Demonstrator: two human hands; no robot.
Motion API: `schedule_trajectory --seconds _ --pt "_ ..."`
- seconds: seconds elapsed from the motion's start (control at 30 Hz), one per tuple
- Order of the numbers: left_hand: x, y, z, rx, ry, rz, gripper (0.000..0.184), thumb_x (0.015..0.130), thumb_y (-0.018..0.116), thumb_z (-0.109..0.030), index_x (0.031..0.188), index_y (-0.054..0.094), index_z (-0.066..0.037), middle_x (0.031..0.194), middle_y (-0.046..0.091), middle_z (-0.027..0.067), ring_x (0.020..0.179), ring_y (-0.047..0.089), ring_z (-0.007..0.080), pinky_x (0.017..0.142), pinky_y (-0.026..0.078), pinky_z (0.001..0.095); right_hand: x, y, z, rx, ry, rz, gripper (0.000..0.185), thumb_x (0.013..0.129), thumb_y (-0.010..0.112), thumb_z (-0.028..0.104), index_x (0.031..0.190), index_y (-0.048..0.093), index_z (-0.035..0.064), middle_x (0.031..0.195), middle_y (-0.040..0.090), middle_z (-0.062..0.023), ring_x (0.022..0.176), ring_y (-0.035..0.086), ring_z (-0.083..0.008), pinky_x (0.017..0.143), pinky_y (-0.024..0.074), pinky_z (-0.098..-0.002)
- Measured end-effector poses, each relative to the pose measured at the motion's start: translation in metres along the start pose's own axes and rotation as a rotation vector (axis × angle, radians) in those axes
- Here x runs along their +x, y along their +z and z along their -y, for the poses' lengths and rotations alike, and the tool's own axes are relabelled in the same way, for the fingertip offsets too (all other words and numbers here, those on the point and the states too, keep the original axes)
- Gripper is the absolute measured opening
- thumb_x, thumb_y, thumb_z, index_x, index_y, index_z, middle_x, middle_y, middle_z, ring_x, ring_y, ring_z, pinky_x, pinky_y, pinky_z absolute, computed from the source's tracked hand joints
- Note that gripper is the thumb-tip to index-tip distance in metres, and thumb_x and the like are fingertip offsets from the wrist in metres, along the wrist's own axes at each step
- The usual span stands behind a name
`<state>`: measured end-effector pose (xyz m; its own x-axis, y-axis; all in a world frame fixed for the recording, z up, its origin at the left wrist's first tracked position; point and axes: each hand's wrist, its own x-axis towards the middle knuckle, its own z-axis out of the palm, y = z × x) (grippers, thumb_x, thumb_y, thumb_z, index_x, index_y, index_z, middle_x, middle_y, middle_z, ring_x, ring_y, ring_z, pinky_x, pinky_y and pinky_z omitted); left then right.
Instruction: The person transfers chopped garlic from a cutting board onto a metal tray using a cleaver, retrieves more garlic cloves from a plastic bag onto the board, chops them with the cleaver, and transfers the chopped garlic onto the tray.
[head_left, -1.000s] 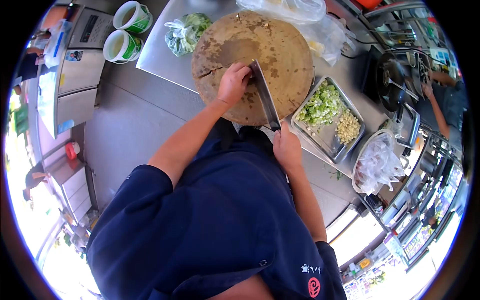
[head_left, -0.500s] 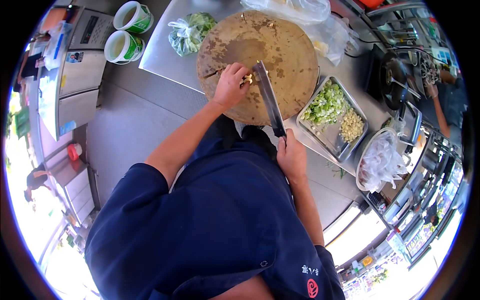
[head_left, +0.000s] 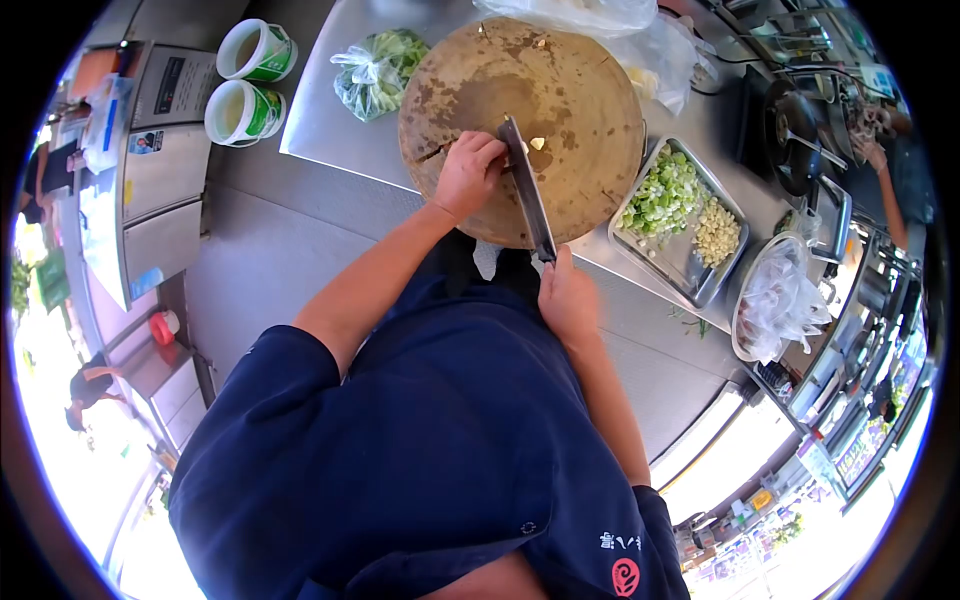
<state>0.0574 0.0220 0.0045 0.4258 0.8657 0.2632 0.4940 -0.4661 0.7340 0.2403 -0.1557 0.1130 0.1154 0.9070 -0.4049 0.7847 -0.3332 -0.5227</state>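
My right hand [head_left: 569, 295] is closed round the handle of a cleaver [head_left: 529, 187], whose blade stands on edge on a round wooden chopping block [head_left: 590, 110]. On the block's left part, my left hand [head_left: 470, 176] has its fingers curled down beside the blade, near its far end. Whatever lies under those fingers is hidden. Small pale garlic-like pieces [head_left: 538, 143] lie just right of the blade. A metal tray [head_left: 694, 290] to the right of the block holds chopped green vegetable [head_left: 662, 193] and chopped pale pieces [head_left: 716, 232].
Bagged greens [head_left: 378, 75] lie left of the block, clear plastic bags [head_left: 665, 60] behind it. A bowl with a plastic bag [head_left: 778, 305] stands right, near a wok [head_left: 790, 135] and another person's hand [head_left: 874, 154]. Two tubs [head_left: 243, 112] are at the left.
My left fingers, which showed pale pieces beside them half a second ago, now cover them. The cleaver has shifted slightly, and small pieces now show on its right.
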Motion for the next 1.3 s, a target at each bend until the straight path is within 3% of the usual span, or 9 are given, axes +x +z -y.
schedule_trajectory --seconds 0.3,0.43,0.73,0.93,1.0,1.2,1.3 --pt "-0.002 -0.006 -0.001 -0.043 0.013 -0.025 0.014 0.085 0.07 0.001 0.098 0.067 -0.004 0.095 0.062 0.012 0.096 0.058 0.0376 0.087 0.049 0.0462 -0.009 -0.018 0.017 -0.006 0.022 -0.005 0.019 0.102 0.058 0.014 0.114 0.053 0.0002 0.075 0.068 -0.0273 0.072 0.067 -0.0497 0.067 0.0525 -0.061" --pt "-0.006 -0.001 0.006 -0.031 0.03 -0.012 0.016 0.084 0.071 0.001 0.099 0.067 -0.005 0.099 0.062 0.0117 0.096 0.058 0.0372 0.087 0.049 0.046 -0.004 0.01 0.008 -0.032 0.032 -0.004 0.023 0.101 0.059 0.013 0.118 0.053 -0.0003 0.076 0.068 -0.0281 0.072 0.067 -0.0495 0.067 0.0529 -0.06" --pt "-0.008 -0.021 -0.011 -0.001 -0.058 -0.05 0.018 0.083 0.072 0.001 0.101 0.068 -0.003 0.107 0.065 0.0131 0.106 0.06 0.0382 0.09 0.051 0.0473 -0.003 0.008 -0.021 0.117 0.007 -0.086 0.021 0.102 0.06 0.014 0.118 0.054 0.0026 0.078 0.069 -0.0273 0.074 0.068 -0.0498 0.067 0.0515 -0.061" --pt "0.001 0.011 0.005 -0.098 -0.149 -0.038 0.015 0.087 0.072 0.0 0.101 0.069 -0.003 0.1 0.065 0.013 0.094 0.065 0.0373 0.082 0.054 0.0455 -0.009 0.0 -0.022 0.035 0.046 -0.11 0.018 0.102 0.059 0.014 0.116 0.054 0.003 0.078 0.068 -0.0276 0.074 0.067 -0.0508 0.067 0.0503 -0.0615" --pt "0.009 0.021 0.001 -0.069 -0.063 -0.089 0.012 0.089 0.071 -0.001 0.101 0.068 -0.002 0.095 0.065 0.0137 0.089 0.065 0.0382 0.077 0.054 0.0449 -0.009 0.003 -0.021 0.011 0.066 -0.089 0.018 0.102 0.058 0.014 0.116 0.054 0.0029 0.078 0.068 -0.0277 0.074 0.067 -0.0509 0.068 0.0503 -0.0615" --pt "0.011 0.009 -0.012 -0.177 -0.142 -0.071 0.01 0.089 0.07 -0.001 0.099 0.066 -0.003 0.097 0.062 0.016 0.093 0.064 0.0406 0.081 0.054 0.0474 -0.01 -0.021 -0.003 0.026 0.052 -0.109 0.018 0.102 0.058 0.014 0.116 0.054 0.0024 0.076 0.067 -0.0276 0.074 0.067 -0.0507 0.068 0.0504 -0.0616" --pt "0.01 0.011 -0.004 -0.084 -0.116 -0.022 0.01 0.09 0.068 0.001 0.099 0.066 -0.002 0.097 0.062 0.0163 0.093 0.064 0.0415 0.08 0.054 0.0476 -0.007 -0.021 0.003 -0.006 0.056 -0.051 0.02 0.102 0.058 0.014 0.117 0.053 0.0017 0.076 0.068 -0.0277 0.075 0.067 -0.0504 0.068 0.0506 -0.0615"
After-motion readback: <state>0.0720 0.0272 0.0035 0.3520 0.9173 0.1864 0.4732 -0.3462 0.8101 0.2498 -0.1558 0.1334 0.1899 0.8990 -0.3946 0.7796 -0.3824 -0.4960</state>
